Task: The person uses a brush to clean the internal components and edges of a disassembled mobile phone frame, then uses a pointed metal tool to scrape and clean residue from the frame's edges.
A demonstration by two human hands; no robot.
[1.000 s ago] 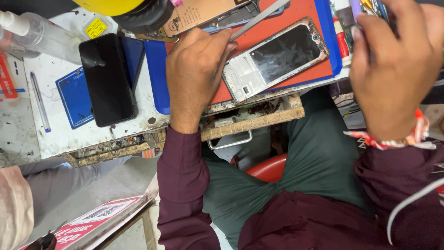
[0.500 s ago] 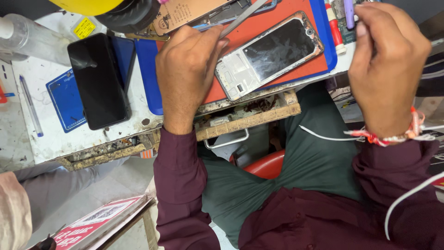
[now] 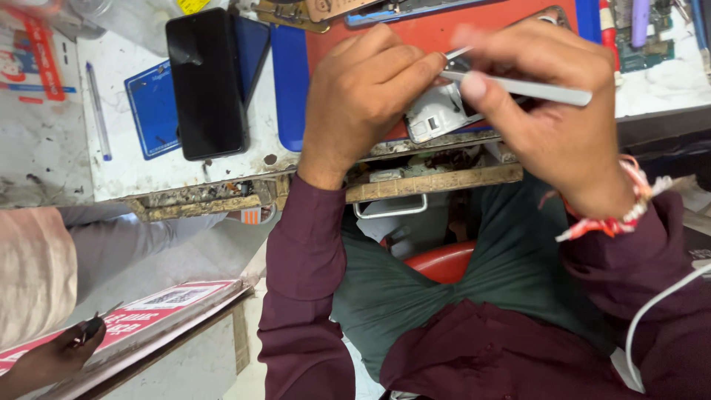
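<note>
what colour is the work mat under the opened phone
Red with a blue border, seen in the head view: work mat, opened phone.

The black phone (image 3: pixel 206 83) has a glossy glass face and lies left of the smooth red mat (image 3: pixel 474 22). The tweezers (image 3: pixel 533 87) over that mat look like matt grey metal. The desk (image 3: pixel 59 148) is scuffed white, its front edge rough, chipped wood. The sleeve (image 3: pixel 304 296) is soft maroon cloth.

Tool (image 3: pixel 533 89): slim white-grey tweezers, lying almost level, tips pointing left over the phone, pinched between both hands.
Phone (image 3: pixel 437 118): opened handset, white inner frame showing, flat on the red mat at the bench's near edge, mostly covered.
</note>
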